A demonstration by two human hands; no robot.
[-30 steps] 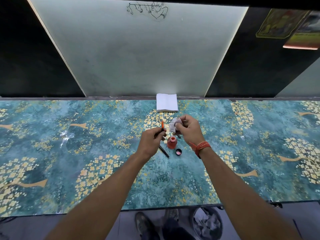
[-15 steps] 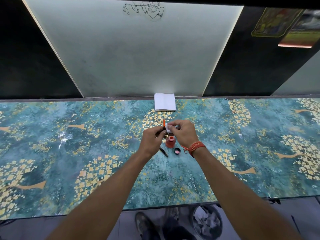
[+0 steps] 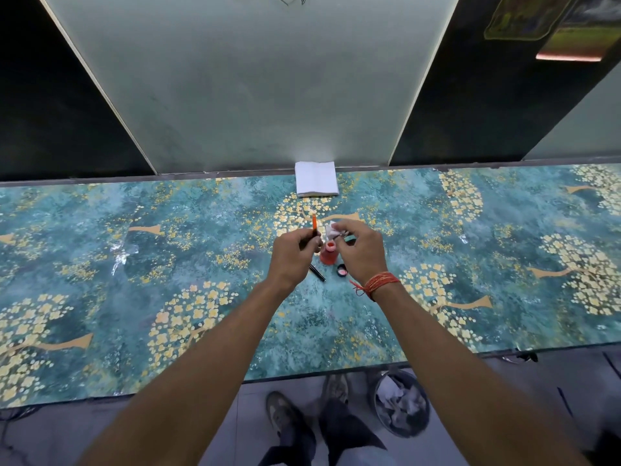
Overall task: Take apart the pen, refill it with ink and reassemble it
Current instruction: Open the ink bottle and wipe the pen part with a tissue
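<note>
My left hand grips a thin orange pen part that points up and away from me. My right hand pinches a crumpled white tissue together with a small dark pen piece, just right of the orange part. Between and below both hands an open red ink bottle stands on the table. Its cap lies beside it, on the right. A black pen piece lies on the table under my left hand, partly hidden.
A folded white paper stack sits at the back edge of the patterned teal table. A bin with crumpled paper stands on the floor under the front edge, beside my shoes.
My right hand came in toward the left hand and the orange part, then drew slightly apart again. The camera tilted down a little.
</note>
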